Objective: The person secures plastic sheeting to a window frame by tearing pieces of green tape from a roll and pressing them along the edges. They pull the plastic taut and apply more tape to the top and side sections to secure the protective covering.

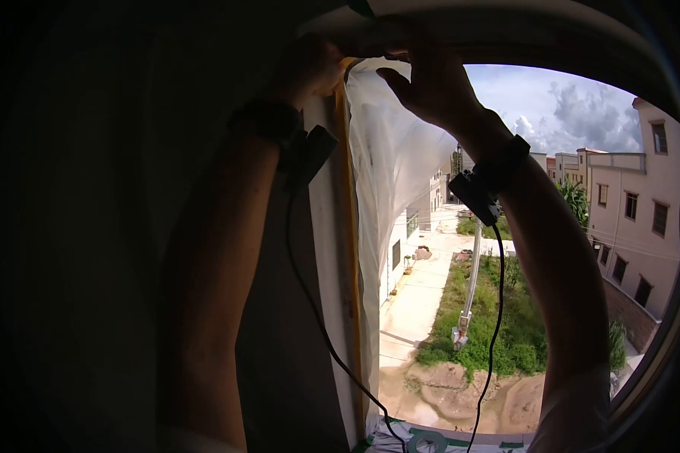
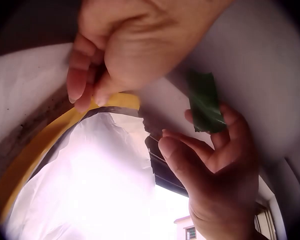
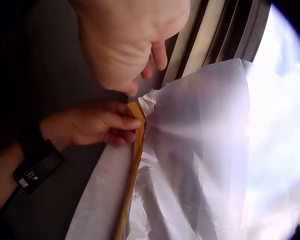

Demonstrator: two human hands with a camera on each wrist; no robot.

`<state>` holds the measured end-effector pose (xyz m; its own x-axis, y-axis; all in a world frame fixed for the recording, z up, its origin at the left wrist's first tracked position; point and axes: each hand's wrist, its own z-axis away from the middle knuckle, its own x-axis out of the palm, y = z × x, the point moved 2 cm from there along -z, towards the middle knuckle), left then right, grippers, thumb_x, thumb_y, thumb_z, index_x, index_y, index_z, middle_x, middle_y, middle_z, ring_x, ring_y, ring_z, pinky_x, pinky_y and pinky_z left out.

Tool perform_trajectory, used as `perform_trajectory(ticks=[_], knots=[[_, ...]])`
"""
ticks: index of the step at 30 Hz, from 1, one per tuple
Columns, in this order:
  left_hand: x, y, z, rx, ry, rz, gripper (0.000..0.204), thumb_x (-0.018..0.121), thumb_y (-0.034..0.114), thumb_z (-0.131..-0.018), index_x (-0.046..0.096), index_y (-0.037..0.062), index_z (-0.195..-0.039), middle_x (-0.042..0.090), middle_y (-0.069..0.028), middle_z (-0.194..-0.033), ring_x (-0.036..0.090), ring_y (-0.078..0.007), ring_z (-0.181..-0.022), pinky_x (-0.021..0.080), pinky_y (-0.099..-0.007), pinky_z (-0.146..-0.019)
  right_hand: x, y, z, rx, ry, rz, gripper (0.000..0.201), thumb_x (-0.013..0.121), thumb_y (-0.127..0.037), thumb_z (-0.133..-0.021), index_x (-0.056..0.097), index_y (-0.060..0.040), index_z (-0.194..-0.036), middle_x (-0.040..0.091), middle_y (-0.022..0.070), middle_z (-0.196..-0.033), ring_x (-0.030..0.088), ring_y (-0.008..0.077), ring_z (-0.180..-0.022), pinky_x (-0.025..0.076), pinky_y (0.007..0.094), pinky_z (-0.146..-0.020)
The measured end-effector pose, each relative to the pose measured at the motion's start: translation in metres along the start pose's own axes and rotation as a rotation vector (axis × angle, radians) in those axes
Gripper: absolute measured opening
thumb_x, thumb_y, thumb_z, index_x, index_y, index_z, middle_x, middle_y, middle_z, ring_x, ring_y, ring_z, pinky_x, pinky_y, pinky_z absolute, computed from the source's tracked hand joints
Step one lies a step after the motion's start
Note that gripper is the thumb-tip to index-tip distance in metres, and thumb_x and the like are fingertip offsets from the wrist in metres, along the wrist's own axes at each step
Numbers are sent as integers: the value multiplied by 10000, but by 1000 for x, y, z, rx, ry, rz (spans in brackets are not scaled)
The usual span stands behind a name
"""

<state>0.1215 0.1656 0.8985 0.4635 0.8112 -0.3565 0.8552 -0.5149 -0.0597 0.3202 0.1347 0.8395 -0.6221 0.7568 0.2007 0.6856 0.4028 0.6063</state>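
At the upper left corner of a window opening, my left hand [image 1: 315, 69] pinches a strip of yellow tape [image 3: 134, 109] between thumb and fingers. The tape borders a translucent plastic sheet [image 3: 197, 120], which hangs wrinkled over the left part of the opening. My right hand [image 1: 440, 87] reaches up to the top of the frame beside the left, its thumb held apart and its fingers loosely bent. A short piece of green tape [image 2: 205, 102] overlaps the right fingertips in the left wrist view; I cannot tell how it is held.
The window frame [image 1: 551, 57] curves across the top. A roll of tape [image 1: 428, 441] lies on the sill among green tape pieces. Black cables [image 1: 499, 302] hang from both wrist cameras. Outside stand buildings [image 1: 631, 204] beyond a grassy plot.
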Motion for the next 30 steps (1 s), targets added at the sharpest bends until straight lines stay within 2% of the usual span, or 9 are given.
perform_trajectory(ticks=[2,4,11,13,20,22,25,29,30], knots=[[1,-3,-1,34,-46,-118,127,728,141,-795,751,57,-888,728,-165,-859,707,-322,-696,584,-407,-701,11,1,-2,-122,0,125,525,783,-196,-860,533,-71,-1304,661,133,-1146,691,295,-982,574,405,-790],[6,-5,-6,305,-1,-507,265,604,234,-978,701,18,-859,683,-101,-705,689,-172,-621,590,-322,-633,23,2,-3,-172,-60,170,493,792,-224,-847,562,-62,-1252,652,133,-1115,683,318,-962,570,398,-789],[13,1,-2,174,121,-215,179,726,203,-842,714,31,-891,710,-123,-798,714,-265,-739,581,-393,-723,44,12,-10,-223,-47,103,433,753,-179,-878,576,-101,-1265,649,109,-1188,694,317,-960,584,392,-779],[11,7,-1,237,151,-507,166,749,142,-772,778,76,-922,735,-160,-957,723,-296,-900,570,-408,-821,48,16,-14,-259,2,77,363,686,-168,-937,587,-130,-1285,650,97,-1221,704,317,-943,595,388,-758],[4,23,25,263,467,-379,123,687,108,-821,744,47,-911,714,-169,-938,696,-312,-892,552,-395,-866,39,14,-41,-135,-151,47,319,611,-227,-998,587,-115,-1297,650,130,-1225,707,334,-916,598,377,-763],[8,26,31,262,577,-305,121,675,98,-827,733,36,-913,706,-172,-932,688,-313,-901,548,-393,-875,40,13,-45,-338,8,65,402,570,-17,-907,575,-107,-1299,640,128,-1239,684,296,-1021,586,368,-819],[20,20,40,261,744,-194,117,658,82,-837,716,19,-916,695,-177,-923,675,-315,-914,543,-390,-889,55,15,-41,-171,-108,54,393,549,-16,-920,576,-113,-1300,637,127,-1249,685,306,-1015,585,370,-829],[16,3,58,267,694,-213,133,640,67,-842,699,-9,-934,676,-194,-939,653,-326,-958,525,-393,-920,56,17,-49,-162,-156,74,357,542,-17,-926,604,-105,-1266,641,117,-1246,682,313,-1024,583,375,-849],[19,7,67,269,680,-221,138,634,61,-844,693,-19,-940,669,-199,-944,645,-330,-972,520,-394,-930,54,18,-53,-258,-59,81,308,579,-117,-959,600,-103,-1266,647,123,-1220,696,319,-976,589,378,-811]])
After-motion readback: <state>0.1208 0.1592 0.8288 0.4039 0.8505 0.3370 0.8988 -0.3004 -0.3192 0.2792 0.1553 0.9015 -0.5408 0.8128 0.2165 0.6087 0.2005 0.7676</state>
